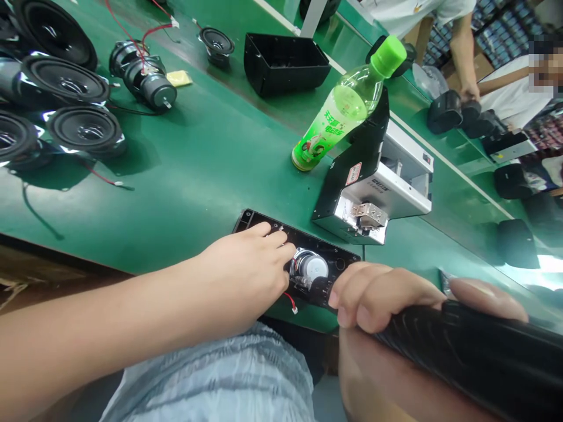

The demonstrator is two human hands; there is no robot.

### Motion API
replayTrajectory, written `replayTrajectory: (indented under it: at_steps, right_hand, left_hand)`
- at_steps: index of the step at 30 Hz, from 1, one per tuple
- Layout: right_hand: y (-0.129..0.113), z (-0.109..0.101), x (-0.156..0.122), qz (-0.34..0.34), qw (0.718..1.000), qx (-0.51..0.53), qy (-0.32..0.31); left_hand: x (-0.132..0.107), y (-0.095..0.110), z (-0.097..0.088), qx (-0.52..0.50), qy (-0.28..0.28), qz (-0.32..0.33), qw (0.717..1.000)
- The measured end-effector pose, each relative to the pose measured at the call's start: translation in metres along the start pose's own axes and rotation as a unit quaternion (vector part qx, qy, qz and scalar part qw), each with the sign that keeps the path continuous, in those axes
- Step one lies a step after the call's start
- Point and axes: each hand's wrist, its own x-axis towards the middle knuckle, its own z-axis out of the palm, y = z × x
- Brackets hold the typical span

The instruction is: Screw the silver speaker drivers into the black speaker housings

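Your left hand (246, 264) reaches in palm down, fingers spread, their tips resting on a black speaker panel (343, 256) that lies flat on the green worktop (176, 205) right in front of you. A round speaker driver (308, 266) sits in that panel just beside your fingertips, with a red wire (290, 303) at its near edge. Your right hand (382, 296) is wrapped around a black ribbed handle (466, 351), close to the panel's right end. Farther off, a group of large speaker drivers (85, 130) lies at the left. A green-capped bottle (338, 111) stands just beside a black housing with a silver plate (373, 181). At the right, a co-worker's hand (470, 91) is over a black speaker box (444, 111).
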Motion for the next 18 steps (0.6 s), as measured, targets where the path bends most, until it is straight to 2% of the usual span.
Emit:
replayTrajectory:
  at_steps: [7, 11, 13, 18]
  right_hand:
    - [0.009, -0.002, -0.005, -0.022, 0.994, 0.047, 0.093]
    - [0.018, -0.004, -0.002, -0.056, 0.991, 0.094, 0.079]
    - [0.020, -0.004, 0.000, -0.047, 0.993, 0.085, 0.069]
    - [0.021, -0.001, 0.002, -0.075, 0.992, 0.075, 0.072]
  left_hand:
    - [0.001, -0.001, 0.002, 0.007, 0.004, 0.000, 1.000]
    - [0.000, 0.000, 0.001, 0.008, 0.005, 0.001, 1.000]
    - [-0.001, 0.000, 0.000, 0.007, 0.005, 0.000, 1.000]
    - [-0.001, 0.000, -0.001, 0.007, 0.004, -0.004, 1.000]
